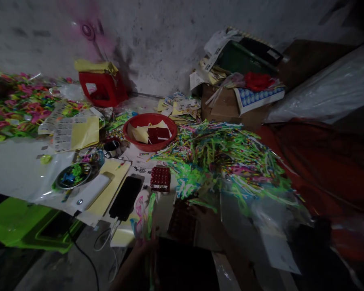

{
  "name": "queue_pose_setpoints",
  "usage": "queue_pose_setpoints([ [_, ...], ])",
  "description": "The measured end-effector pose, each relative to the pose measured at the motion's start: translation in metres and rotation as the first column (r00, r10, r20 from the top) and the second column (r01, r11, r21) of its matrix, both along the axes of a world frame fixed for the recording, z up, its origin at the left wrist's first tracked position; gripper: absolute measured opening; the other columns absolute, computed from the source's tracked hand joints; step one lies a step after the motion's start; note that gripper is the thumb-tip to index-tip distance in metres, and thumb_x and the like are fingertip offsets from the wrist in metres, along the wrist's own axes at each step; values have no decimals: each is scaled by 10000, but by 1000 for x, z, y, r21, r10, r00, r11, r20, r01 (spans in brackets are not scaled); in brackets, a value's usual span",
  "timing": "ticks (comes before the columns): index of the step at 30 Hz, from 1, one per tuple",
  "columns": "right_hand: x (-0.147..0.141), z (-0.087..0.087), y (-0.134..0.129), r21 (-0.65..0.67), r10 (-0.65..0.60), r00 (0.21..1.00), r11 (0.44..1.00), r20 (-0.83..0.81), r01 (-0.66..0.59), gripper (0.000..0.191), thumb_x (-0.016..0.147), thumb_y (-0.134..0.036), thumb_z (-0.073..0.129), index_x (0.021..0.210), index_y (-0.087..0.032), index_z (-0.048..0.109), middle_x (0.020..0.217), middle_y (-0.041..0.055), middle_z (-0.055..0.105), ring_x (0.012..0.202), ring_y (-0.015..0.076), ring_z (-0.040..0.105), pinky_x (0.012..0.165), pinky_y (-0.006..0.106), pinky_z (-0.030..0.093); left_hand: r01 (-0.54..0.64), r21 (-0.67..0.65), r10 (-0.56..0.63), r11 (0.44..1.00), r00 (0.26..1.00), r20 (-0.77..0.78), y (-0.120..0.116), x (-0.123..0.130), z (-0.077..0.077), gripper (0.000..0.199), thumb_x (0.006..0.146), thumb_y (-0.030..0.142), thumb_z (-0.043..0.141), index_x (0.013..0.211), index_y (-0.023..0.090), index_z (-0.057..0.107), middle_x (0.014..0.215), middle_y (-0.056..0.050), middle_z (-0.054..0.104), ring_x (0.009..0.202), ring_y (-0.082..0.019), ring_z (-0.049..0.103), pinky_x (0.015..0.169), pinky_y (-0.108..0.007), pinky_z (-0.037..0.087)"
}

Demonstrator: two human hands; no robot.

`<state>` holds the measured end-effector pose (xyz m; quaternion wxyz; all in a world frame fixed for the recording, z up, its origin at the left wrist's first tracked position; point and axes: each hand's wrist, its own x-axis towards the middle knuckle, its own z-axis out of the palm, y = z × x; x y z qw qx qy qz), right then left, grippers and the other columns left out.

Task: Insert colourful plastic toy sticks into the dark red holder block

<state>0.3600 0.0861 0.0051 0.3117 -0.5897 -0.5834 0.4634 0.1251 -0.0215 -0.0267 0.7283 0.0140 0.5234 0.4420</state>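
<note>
At the front edge of the table, my left hand is closed around a bunch of thin coloured plastic strands. Green, pink, white and blue ends stick up above its fingers. My right hand reaches in from the lower right, dark and blurred. It is beside a dark red block with a bumpy surface and just below a green strand; whether it grips anything is unclear. Beyond it spreads a large tangled pile of similar strands. A second dark red bumpy block lies between the phone and the pile.
A red basin holds cards. Left of centre are a black-screened phone with a cable, a white power bank, a bowl of small toys and a metal cup. A lime-green stool stands lower left. Boxes are behind.
</note>
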Motion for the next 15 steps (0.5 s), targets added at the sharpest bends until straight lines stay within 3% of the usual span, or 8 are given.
queue_pose_setpoints([
  [5,-4,-27,3,56,-17,998,998,65,13,308,759,-445,525,871,-219,703,876,56,736,862,246,671,825,392,510,-4,26,5,1000,1000,-31,-6,-2,-2,210,873,319,571,1028,181,605,988,-41,648,841,-179,632,705,-337,544],
  [8,-3,-29,-1,51,-25,992,999,125,19,315,771,-429,495,881,-214,697,859,67,736,850,254,669,799,389,508,-9,44,11,999,999,-50,-3,-4,-5,197,807,277,655,969,167,631,843,-25,681,786,-183,655,683,-323,549],
  [11,-1,-26,-3,83,64,992,994,108,-73,283,774,-358,491,941,-218,671,933,55,724,906,242,652,814,368,495,-18,54,21,998,998,-61,0,-5,-8,373,637,212,784,979,159,644,705,-25,694,763,-235,682,639,-310,556],
  [15,1,-31,-6,38,42,996,998,78,-45,289,805,-388,503,975,-216,661,946,50,719,890,234,653,812,359,494,-37,56,40,998,998,-54,1,-8,-11,473,614,208,787,1056,169,622,769,-48,723,752,-243,691,653,-340,568],
])
